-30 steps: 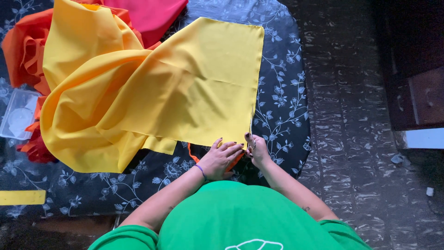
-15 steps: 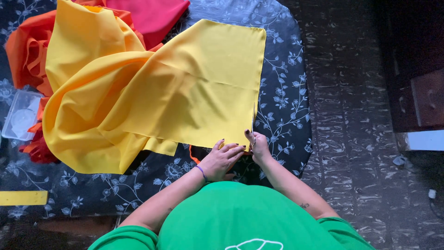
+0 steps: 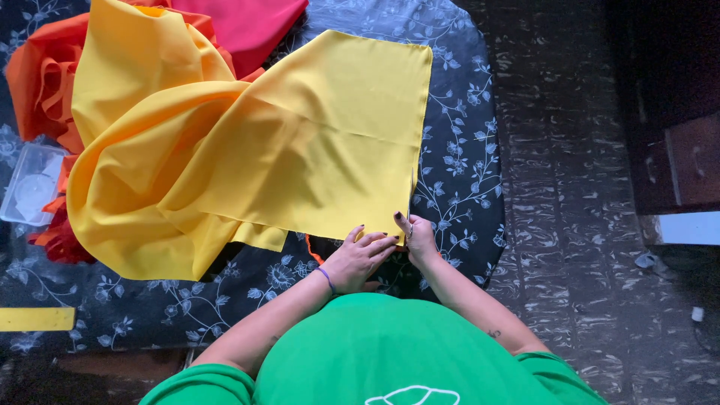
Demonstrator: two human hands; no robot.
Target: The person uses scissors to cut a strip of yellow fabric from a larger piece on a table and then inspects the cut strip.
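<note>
A large yellow cloth (image 3: 300, 142) lies spread over a dark floral-covered table (image 3: 465, 150), bunched in folds at the left. My left hand (image 3: 360, 259) lies flat with fingers apart on the cloth's near edge. My right hand (image 3: 415, 236) pinches the cloth's near right corner with thumb and forefinger. The two hands almost touch. An orange strip (image 3: 313, 251) shows just under the near edge beside my left hand.
Orange cloth (image 3: 41, 82) and red cloth (image 3: 247, 22) lie under the yellow one at the back left. A clear plastic box (image 3: 30, 191) sits at the left edge, a yellow ruler-like strip (image 3: 34, 319) at the near left. Dark tiled floor (image 3: 577, 187) lies to the right.
Both hands stay at the cloth's near right corner, with the left fingers shifting slightly. The view has tilted a little.
</note>
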